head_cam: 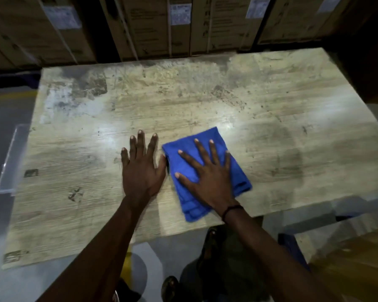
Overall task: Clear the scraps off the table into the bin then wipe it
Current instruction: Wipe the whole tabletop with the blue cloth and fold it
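A folded blue cloth [238, 177] lies on the worn wooden table [183, 101], near its front edge. My right hand [207, 177] presses flat on the cloth with its fingers spread. My left hand [142, 166] rests palm down on the bare tabletop just left of the cloth, fingers apart, its thumb touching the cloth's left edge. No scraps show on the tabletop; it bears only stains and scuffs.
A clear plastic bin [11, 158] sits on the floor against the table's left edge, mostly out of view. Stacked cardboard boxes [179, 25] stand behind the table. More boxes [354, 258] are at the lower right. My feet show below the front edge.
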`<action>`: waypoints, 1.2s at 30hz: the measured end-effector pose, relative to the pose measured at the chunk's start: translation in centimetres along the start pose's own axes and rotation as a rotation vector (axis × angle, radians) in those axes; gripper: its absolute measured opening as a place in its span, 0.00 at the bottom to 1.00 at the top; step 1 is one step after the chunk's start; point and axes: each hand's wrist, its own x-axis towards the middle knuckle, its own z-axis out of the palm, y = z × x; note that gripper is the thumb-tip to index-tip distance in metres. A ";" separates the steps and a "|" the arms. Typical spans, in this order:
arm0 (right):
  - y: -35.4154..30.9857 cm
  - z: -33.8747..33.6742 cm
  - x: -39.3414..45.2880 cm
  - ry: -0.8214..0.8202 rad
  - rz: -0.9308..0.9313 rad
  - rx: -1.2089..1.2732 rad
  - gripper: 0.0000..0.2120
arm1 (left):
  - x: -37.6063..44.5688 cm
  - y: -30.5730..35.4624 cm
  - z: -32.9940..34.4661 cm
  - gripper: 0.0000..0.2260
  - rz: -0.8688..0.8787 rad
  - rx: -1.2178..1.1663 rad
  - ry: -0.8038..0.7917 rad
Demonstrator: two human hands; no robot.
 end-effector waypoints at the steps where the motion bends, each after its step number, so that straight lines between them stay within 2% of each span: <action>1: 1.0 -0.1 -0.2 -0.004 0.022 -0.003 0.32 | 0.0 0.0 -0.1 0.30 -0.007 -0.001 -0.002; 4: 4.5 -0.6 2.5 0.026 0.165 -0.011 0.33 | 0.2 0.0 -0.5 0.30 -0.022 -0.034 -0.033; 6: 6.2 -0.8 6.6 -0.043 0.267 0.040 0.33 | 1.0 -0.2 -0.7 0.30 -0.024 -0.040 -0.058; 9: 4.9 -0.1 12.5 -0.096 0.305 0.117 0.35 | 4.6 -1.1 -0.7 0.31 -0.041 -0.023 -0.039; 11: 2.0 0.8 14.3 -0.109 0.209 0.118 0.36 | 7.9 -1.6 -0.5 0.31 -0.067 -0.016 -0.038; 14: -1.3 2.0 14.0 -0.078 -0.051 0.084 0.34 | 12.8 -2.0 0.0 0.32 -0.117 -0.007 -0.022; 17: 0.9 2.3 15.0 -0.056 -0.215 0.083 0.33 | 16.3 -1.1 0.5 0.28 -0.136 0.007 -0.034; 19: 4.3 2.1 17.5 -0.012 -0.240 0.087 0.32 | 18.0 0.3 1.0 0.27 -0.093 -0.005 -0.034; 22: 10.4 1.4 22.5 -0.009 -0.088 0.031 0.33 | 19.5 2.7 2.0 0.28 -0.077 -0.027 -0.031; 25: 14.8 0.6 27.4 -0.072 0.236 0.061 0.34 | 21.1 4.4 2.7 0.31 -0.095 -0.044 -0.020; 27: 14.9 0.7 30.1 -0.092 0.441 0.097 0.35 | 22.6 5.2 3.1 0.32 -0.084 -0.038 -0.027; 29: 13.3 1.3 32.0 -0.115 0.491 0.092 0.35 | 24.4 6.1 3.6 0.32 -0.074 -0.033 -0.037; 30: 12.4 1.7 32.6 -0.123 0.432 0.085 0.34 | 25.1 6.5 3.8 0.32 -0.077 -0.040 -0.037; 34: 13.6 1.6 33.7 -0.142 -0.029 0.074 0.32 | 27.9 9.7 4.8 0.34 -0.073 -0.048 -0.028; 36: 16.3 1.1 34.2 -0.129 -0.126 0.071 0.33 | 29.1 11.5 5.2 0.35 -0.043 -0.055 -0.037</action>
